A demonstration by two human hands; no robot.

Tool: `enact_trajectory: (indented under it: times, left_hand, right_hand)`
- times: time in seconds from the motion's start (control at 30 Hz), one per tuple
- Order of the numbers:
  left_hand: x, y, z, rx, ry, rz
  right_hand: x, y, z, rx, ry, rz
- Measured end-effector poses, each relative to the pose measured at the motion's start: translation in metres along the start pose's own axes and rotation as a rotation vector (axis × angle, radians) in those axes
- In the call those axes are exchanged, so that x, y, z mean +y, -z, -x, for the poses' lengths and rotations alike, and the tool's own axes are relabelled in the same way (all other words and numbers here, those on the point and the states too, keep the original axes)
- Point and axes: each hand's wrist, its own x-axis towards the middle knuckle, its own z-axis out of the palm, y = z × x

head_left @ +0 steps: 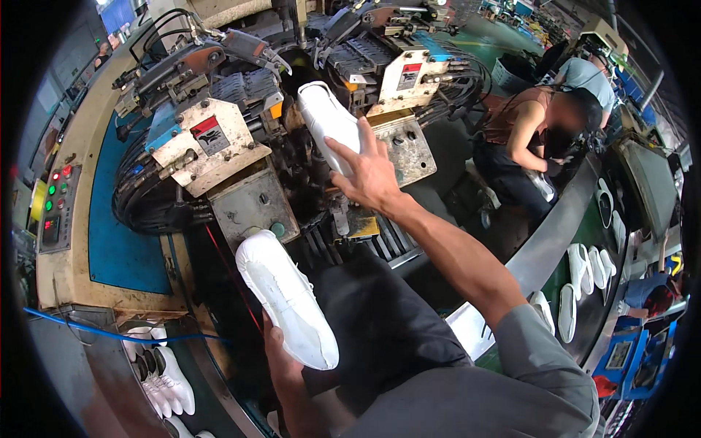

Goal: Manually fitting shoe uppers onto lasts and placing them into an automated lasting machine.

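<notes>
Right hand (370, 175) grasped the upper-centre shoe (325, 120), which probably wanted straight alignment; left hand (282, 356) grasped the lower-centre shoe (288, 299).

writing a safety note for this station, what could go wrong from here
The right hand, on a long white shoe near the dark metal machine arms, might get pinched if those moved. The second white shoe, in the left hand, could bump the round green knob beside its far end.
</notes>
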Motion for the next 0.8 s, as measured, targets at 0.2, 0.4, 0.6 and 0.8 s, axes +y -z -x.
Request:
enact_trajectory:
  times: [0.2,0.4,0.6,0.8]
  left_hand:
    - [-0.003,-0.015,0.028,-0.054,-0.046,-0.09]
    - [-0.01,-0.03,0.026,0.061,-0.031,-0.195]
    - [-0.008,-0.053,0.008,0.09,-0.036,-0.411]
    - [-0.016,-0.061,-0.007,0.147,-0.027,-0.67]
  right_hand:
    - [-0.004,-0.022,0.011,-0.064,-0.037,-0.012]
    - [0.004,-0.05,0.027,0.185,0.259,0.131]
    - [0.002,-0.056,-0.025,0.222,0.308,0.153]
    - [0.003,-0.074,-0.098,0.266,0.32,0.191]
